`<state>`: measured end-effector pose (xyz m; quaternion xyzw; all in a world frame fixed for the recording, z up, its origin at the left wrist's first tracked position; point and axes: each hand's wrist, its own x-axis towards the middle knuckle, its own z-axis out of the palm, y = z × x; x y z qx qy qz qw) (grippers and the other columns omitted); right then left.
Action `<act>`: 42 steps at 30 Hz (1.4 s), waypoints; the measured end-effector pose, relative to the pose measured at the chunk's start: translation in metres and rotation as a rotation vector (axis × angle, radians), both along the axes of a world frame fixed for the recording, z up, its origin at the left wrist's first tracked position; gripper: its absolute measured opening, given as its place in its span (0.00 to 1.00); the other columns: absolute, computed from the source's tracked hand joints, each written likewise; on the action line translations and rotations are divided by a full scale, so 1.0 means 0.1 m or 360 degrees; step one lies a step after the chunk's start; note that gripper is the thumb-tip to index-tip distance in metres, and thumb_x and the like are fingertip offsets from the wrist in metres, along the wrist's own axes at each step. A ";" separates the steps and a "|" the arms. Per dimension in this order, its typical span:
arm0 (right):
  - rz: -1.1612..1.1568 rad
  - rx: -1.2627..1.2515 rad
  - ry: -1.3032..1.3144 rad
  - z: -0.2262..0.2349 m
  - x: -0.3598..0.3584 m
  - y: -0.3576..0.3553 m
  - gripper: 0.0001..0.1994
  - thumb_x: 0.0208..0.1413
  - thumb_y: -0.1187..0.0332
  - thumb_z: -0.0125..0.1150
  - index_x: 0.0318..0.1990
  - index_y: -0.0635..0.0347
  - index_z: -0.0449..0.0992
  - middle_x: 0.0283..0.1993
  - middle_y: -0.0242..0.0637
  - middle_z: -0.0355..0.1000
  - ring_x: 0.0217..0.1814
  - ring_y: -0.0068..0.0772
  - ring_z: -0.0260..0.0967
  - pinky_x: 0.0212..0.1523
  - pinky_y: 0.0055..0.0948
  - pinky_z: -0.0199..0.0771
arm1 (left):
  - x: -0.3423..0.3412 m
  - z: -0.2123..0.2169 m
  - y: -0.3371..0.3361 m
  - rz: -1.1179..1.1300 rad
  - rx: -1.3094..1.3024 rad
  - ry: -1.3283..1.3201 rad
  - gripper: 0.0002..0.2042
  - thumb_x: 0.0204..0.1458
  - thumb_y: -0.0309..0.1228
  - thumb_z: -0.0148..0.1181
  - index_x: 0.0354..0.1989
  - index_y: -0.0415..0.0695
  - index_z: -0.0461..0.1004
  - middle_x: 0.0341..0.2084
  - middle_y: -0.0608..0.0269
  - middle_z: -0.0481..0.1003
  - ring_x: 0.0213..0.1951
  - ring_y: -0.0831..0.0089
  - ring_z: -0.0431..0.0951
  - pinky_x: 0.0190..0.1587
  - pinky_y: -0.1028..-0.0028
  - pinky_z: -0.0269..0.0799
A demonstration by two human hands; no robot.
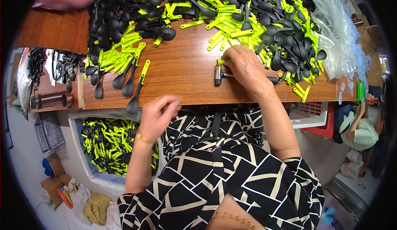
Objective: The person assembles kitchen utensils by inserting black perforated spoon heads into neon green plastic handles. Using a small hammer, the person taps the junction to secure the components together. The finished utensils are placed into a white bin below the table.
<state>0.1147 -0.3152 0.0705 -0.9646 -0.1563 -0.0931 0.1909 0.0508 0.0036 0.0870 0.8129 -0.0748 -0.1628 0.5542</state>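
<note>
Right hand [244, 66] rests on the small hammer [221, 75], fingers closed on a light, stiff green handle [223, 61]; left hand [156, 116] is held empty, fingers curled, below the counter [182, 77] edge.

Free room: bare counter [182, 70] between the two grips, open from the near edge up to the heap. Left of the right grip [244, 66]: small hammer [221, 75], touching or nearly so. Beyond and right of it: heap of black ladles and green handles [281, 35], closely packed. Beyond the left grip [159, 114]: finished ladles [132, 81] near the edge.
</note>
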 end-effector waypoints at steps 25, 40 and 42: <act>-0.0006 0.0597 0.0058 -0.18 -0.08 -0.25 0.06 0.57 0.73 0.70 0.41 0.56 0.82 0.42 0.39 0.79 0.48 0.45 0.77 0.51 0.41 0.74 | 2.29 -0.09 -1.39 0.0216 -0.0479 -0.1388 0.09 0.72 0.32 0.55 0.50 0.42 0.80 0.37 0.62 0.84 0.37 0.73 0.81 0.43 0.71 0.75; 0.0385 0.0283 -0.0401 0.47 0.07 -0.31 0.08 0.53 0.65 0.75 0.41 0.44 0.88 0.35 0.24 0.78 0.43 0.30 0.76 0.54 0.35 0.67 | 0.99 -0.10 -1.09 -0.0420 -0.0205 -0.0128 0.13 0.67 0.21 0.59 0.58 0.33 0.78 0.42 0.61 0.86 0.42 0.78 0.85 0.46 0.78 0.82; 0.0362 0.0310 -0.0389 0.42 0.07 -0.30 0.08 0.54 0.65 0.75 0.42 0.42 0.88 0.35 0.24 0.78 0.44 0.30 0.76 0.54 0.35 0.67 | 0.95 -0.04 -1.08 -0.0413 -0.0166 -0.0172 0.12 0.67 0.21 0.59 0.56 0.33 0.80 0.42 0.62 0.86 0.41 0.79 0.85 0.46 0.78 0.82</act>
